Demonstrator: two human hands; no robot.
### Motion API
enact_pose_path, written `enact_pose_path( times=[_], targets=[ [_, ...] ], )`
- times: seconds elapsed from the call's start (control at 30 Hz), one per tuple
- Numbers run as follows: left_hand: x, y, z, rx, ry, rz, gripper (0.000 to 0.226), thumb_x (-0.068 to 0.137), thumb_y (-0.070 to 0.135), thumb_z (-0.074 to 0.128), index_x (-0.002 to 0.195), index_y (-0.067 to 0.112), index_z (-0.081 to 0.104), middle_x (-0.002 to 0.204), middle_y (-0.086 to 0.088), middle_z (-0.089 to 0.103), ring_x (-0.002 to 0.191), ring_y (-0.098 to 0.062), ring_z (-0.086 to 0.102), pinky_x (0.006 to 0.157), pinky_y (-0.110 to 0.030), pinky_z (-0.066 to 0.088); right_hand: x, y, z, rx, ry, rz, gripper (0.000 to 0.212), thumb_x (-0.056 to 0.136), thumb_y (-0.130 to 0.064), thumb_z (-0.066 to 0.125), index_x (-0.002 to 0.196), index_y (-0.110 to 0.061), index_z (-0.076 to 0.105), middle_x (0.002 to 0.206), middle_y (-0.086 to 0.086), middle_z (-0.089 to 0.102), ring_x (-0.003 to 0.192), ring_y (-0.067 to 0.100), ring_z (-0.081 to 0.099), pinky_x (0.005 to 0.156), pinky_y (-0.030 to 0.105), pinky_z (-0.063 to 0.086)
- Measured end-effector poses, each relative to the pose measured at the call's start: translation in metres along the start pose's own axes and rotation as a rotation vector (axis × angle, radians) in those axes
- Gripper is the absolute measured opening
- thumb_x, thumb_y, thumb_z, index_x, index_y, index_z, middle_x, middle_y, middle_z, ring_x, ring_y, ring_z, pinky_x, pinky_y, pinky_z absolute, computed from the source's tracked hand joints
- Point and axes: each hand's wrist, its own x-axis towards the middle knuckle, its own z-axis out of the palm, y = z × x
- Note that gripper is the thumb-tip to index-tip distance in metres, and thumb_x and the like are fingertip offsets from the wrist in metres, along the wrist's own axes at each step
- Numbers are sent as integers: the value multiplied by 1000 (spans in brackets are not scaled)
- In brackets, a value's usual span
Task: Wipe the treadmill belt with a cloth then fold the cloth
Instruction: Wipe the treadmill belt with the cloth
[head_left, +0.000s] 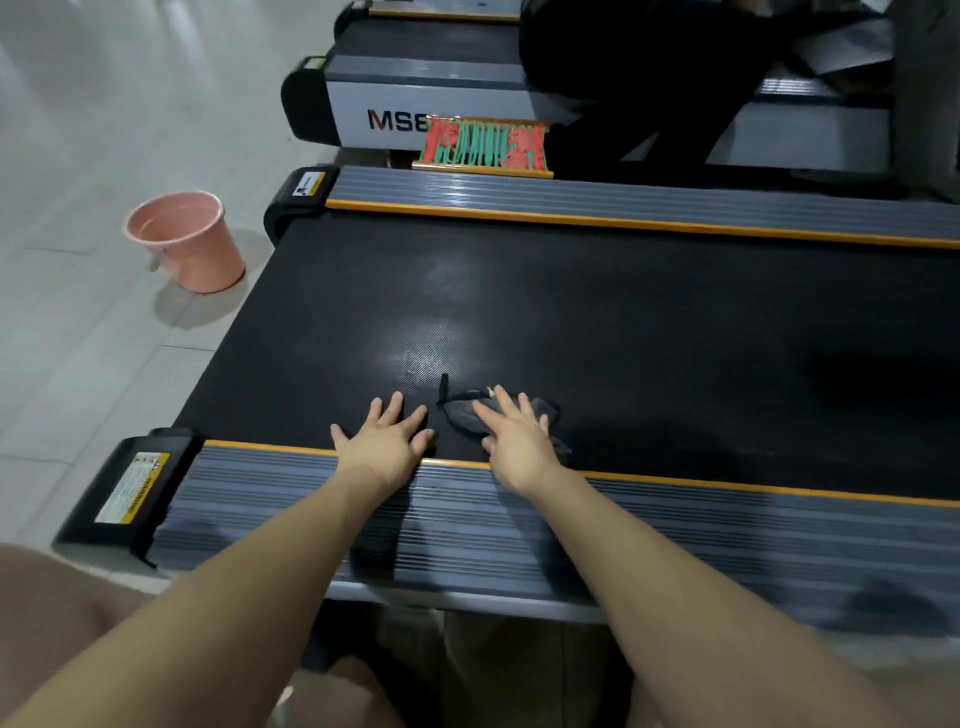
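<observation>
The black treadmill belt (571, 312) stretches across the middle of the head view, between two grey ribbed side rails with orange trim. A small dark grey cloth (462, 410) lies crumpled on the belt near the close rail. My right hand (519, 441) lies flat on the cloth with straight fingers, covering much of it. My left hand (384, 441) rests flat on the bare belt just left of the cloth, fingers spread, wrist over the orange trim.
A pink bucket (187, 239) stands on the tiled floor left of the belt. A red and green woven stool (483, 148) sits beyond the far rail (623, 197), beside a second treadmill (395, 93). A person in dark clothes (649, 78) crouches there.
</observation>
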Motion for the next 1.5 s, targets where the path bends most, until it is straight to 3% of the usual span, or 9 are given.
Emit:
enact_pose_path(
  times=[0.4, 0.6, 0.83, 1.5],
  targets=[
    [10, -1, 0, -24, 54, 15, 48, 106, 49, 27, 154, 45, 30, 169, 10, 11, 157, -21, 2, 111, -78, -1, 12, -1, 0, -17, 5, -5, 53, 103, -20, 48, 152, -36, 34, 167, -9, 5, 153, 29, -3, 120, 59, 1],
    [30, -25, -4, -19, 293, 109, 38, 101, 47, 41, 137, 41, 52, 148, 5, 41, 138, -24, 31, 117, -59, 23, 36, -12, 4, 48, 129, -2, 47, 101, -19, 54, 145, -34, 47, 165, -8, 17, 153, 28, 5, 121, 57, 4],
    [84, -73, -44, -29, 194, 33, 46, 102, 48, 39, 148, 46, 37, 167, 1, 16, 154, -28, 7, 116, -69, 15, 99, -47, -1, 111, 185, 20, 46, 98, -20, 58, 143, -33, 51, 164, -7, 24, 153, 28, 11, 121, 56, 5],
    [207, -110, -115, 35, 136, 150, 53, 102, 58, 34, 154, 49, 25, 170, 0, 5, 156, -28, -1, 117, -70, 14, 229, -73, -5, 176, 461, 79, 39, 97, -17, 59, 133, -29, 59, 154, 5, 39, 149, 31, 22, 120, 59, 12]
  ],
)
